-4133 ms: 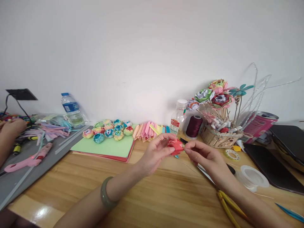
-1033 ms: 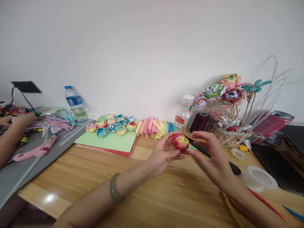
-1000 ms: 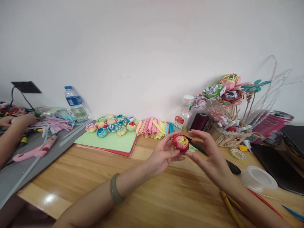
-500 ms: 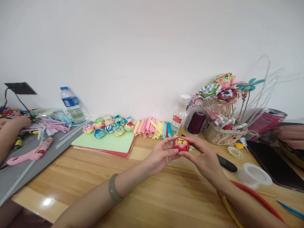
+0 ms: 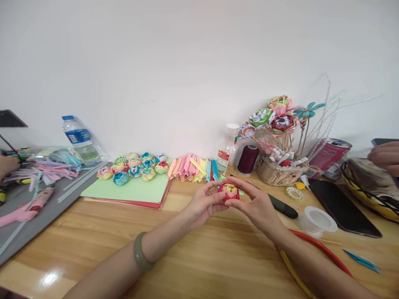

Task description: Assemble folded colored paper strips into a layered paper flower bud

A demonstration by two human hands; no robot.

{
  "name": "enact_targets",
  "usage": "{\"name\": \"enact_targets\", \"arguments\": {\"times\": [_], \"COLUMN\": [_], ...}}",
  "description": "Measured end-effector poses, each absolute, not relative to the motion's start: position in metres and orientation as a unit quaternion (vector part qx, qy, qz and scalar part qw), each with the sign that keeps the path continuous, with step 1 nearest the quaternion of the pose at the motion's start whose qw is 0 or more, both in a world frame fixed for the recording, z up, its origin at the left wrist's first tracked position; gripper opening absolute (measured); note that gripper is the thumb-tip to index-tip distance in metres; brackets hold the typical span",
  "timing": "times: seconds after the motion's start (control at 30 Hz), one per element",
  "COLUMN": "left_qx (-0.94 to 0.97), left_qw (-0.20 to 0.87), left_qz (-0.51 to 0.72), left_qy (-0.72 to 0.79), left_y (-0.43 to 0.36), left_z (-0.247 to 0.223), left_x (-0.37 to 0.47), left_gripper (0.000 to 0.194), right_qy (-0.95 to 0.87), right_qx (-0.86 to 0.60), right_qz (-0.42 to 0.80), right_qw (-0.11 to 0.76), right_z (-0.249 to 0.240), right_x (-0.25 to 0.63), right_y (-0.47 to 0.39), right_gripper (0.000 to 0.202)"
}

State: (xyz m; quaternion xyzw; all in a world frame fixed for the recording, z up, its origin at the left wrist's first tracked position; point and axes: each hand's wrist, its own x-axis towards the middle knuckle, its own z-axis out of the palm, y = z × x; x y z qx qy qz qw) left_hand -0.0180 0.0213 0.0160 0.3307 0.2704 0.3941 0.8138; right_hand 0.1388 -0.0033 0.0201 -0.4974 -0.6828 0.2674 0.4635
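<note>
A small red, pink and yellow paper flower [image 5: 230, 192] is held up between both hands, just above the wooden table. My left hand [image 5: 204, 204] grips its left side with thumb and fingers. On its right side, my right hand [image 5: 257, 206] holds it, with the thumb below and the fingers curved over the top. Several finished paper flowers [image 5: 135, 171] lie behind and to the left on green paper [image 5: 124, 190]. Folded paper strips in pink, yellow and blue [image 5: 190, 167] lie just behind my hands.
Right of my hands are a dark green-handled tool [image 5: 283, 207], a clear spool [image 5: 319, 220], a black phone [image 5: 346, 207] and a flower basket [image 5: 279, 173]. A bottle [image 5: 80, 141] and pink glue gun [image 5: 26, 209] are at left. Other people's hands show at both edges.
The whole view has shifted, so most things sit further left in the picture. Both hands keep hold of the flower. At the right edge, another person's hand has lifted away from the yellow-and-black pouch.
</note>
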Motion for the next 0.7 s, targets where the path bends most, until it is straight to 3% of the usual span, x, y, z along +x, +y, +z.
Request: {"name": "enact_targets", "arguments": {"times": [0.1,0.23,0.47,0.7], "left_qx": [0.336,0.343,0.349,0.343], "left_qw": [0.813,0.815,0.814,0.817], "left_qz": [0.392,0.381,0.381,0.394], "left_qy": [0.269,0.271,0.265,0.244], "left_y": [0.022,0.023,0.022,0.023], "left_z": [0.016,0.015,0.016,0.017], "left_x": [-0.018,-0.017,-0.017,-0.019], "left_gripper": [0.043,0.045,0.037,0.043], "right_qy": [-0.682,-0.686,-0.707,-0.733], "right_qx": [-0.479,-0.47,-0.455,-0.44], "right_qz": [0.294,0.306,0.289,0.267], "right_qw": [0.468,0.464,0.458,0.446], "right_z": [0.019,0.02,0.022,0.011], "right_x": [0.139,0.137,0.137,0.141], "right_y": [-0.002,-0.003,-0.005,-0.001], "right_gripper": [0.057,0.041,0.035,0.076]}}
